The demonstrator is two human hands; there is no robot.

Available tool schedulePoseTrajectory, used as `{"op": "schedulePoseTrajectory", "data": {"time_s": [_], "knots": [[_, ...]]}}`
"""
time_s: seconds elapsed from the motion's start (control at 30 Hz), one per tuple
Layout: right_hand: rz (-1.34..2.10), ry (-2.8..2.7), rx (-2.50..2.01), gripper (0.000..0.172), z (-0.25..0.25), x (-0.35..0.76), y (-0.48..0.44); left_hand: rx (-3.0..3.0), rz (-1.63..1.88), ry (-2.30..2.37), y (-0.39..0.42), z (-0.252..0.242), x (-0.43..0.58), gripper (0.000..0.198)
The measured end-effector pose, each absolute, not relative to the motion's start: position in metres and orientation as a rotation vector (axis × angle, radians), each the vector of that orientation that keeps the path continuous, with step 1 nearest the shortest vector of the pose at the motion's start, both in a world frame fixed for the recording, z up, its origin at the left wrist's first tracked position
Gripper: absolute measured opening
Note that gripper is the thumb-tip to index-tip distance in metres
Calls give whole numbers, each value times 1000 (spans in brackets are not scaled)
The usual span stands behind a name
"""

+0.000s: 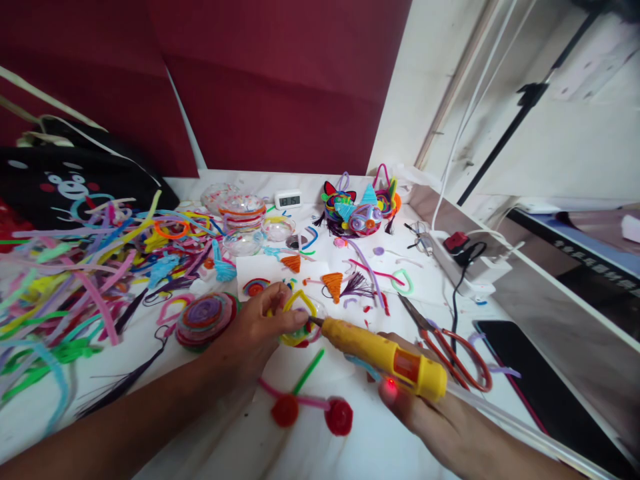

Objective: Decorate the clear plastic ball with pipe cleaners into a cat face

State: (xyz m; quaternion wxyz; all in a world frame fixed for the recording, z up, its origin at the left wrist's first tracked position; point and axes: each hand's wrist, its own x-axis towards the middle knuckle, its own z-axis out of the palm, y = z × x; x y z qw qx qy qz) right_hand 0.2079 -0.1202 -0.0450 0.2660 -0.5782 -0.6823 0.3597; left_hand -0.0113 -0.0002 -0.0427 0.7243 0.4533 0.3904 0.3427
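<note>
My left hand is closed on a small clear plastic half-ball, with a yellow pipe cleaner bent along it. My right hand grips a yellow hot glue gun with a red light glowing near its underside. The dark nozzle points left and meets the half-ball close to my left thumb; whether it touches is hard to tell. Below lie two red pipe-cleaner coils joined to pink and green stems. A coiled multicoloured disc with a dark tassel rests beside my left wrist.
Loose pipe cleaners pile up at left. Behind are clear plastic shells, a small digital clock and finished pipe-cleaner ornaments. Orange-handled scissors, a dark phone and a power strip are at right.
</note>
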Motion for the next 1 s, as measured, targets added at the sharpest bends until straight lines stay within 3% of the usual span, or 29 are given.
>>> {"op": "schedulePoseTrajectory", "data": {"time_s": [0.43, 1.0], "knots": [[985, -1873, -1598, 40, -54, 214, -123, 944, 777, 894, -1, -42, -9, 37], [900, -1886, -1558, 31, -44, 207, -118, 959, 771, 922, -1, -41, -11, 36]]}}
